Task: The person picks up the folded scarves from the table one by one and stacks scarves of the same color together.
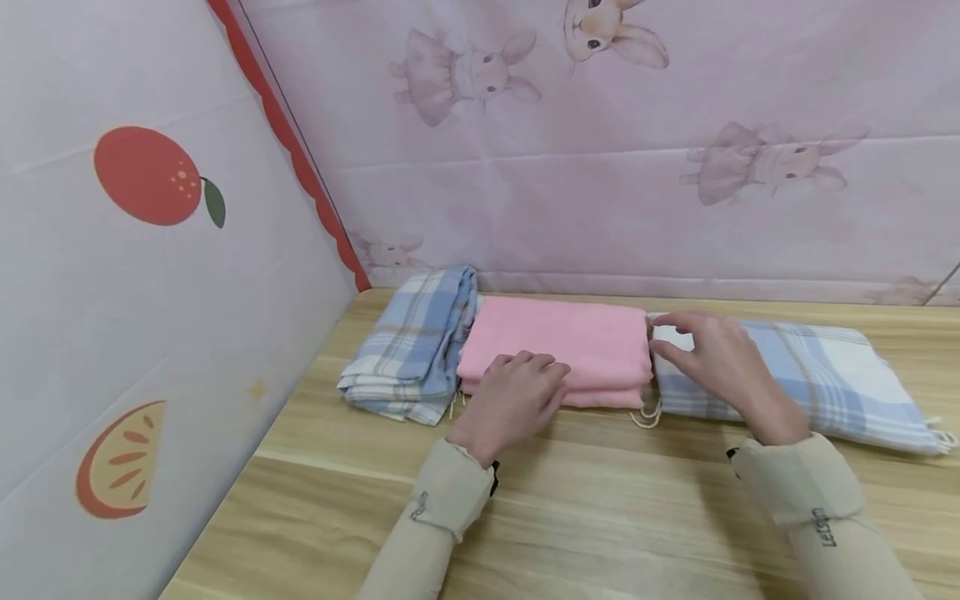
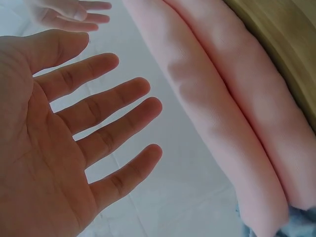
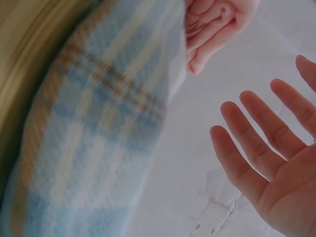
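The centre cloth [image 1: 555,333] is plain pink. The left cloth [image 1: 412,329] and right cloth [image 1: 825,375] carry blue-and-white plaid with tan lines. The tabletop [image 1: 600,517] shows yellow-brown wood grain.

Passage: near pale wood-grain tabletop [image 1: 615,508]; far side blocked by pink rabbit-print fabric wall [image 1: 585,212]; folded blue-and-white plaid cloths [image 1: 416,333] flank folded pink cloth [image 1: 558,329], left and right.
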Tool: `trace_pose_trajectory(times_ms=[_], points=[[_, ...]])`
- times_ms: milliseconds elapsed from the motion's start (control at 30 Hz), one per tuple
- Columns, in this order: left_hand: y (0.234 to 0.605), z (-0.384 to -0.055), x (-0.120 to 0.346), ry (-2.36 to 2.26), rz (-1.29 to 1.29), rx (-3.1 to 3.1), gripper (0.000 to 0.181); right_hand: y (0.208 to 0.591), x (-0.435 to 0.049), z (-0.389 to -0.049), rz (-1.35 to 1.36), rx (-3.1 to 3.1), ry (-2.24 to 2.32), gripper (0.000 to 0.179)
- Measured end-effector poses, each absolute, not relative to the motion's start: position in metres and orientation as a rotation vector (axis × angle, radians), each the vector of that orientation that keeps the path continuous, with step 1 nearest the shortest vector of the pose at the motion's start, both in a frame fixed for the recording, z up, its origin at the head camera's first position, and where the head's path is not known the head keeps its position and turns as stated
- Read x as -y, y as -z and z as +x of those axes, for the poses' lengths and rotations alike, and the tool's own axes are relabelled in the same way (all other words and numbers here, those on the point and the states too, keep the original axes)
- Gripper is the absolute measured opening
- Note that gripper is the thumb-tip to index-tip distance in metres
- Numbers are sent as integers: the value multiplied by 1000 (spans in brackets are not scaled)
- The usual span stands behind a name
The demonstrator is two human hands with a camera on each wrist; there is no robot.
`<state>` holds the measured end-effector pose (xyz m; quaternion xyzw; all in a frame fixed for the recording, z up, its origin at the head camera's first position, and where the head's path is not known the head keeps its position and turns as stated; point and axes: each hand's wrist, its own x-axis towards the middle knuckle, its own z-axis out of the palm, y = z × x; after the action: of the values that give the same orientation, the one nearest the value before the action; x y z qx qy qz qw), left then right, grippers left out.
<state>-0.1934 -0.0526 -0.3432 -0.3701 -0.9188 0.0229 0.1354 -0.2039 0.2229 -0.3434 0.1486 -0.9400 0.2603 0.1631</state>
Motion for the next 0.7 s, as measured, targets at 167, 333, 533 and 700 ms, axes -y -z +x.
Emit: trace_pose_trajectory(times_ms=[167,333,533,700], points=[[345,-193,61,-70,-1069,2648,25,342,-218,-205,437,2667,-784,30],[345,-193,70,-56,-1050,2629,21,341,-211,-210,446,2650,-787,28],[347,-193,82,-14,-1021,2635,22,340,-200,-213,480,2639,-809,28],[353,-193,93,21,-1004,2650,20,339,-191,-214,479,2662,-826,29]])
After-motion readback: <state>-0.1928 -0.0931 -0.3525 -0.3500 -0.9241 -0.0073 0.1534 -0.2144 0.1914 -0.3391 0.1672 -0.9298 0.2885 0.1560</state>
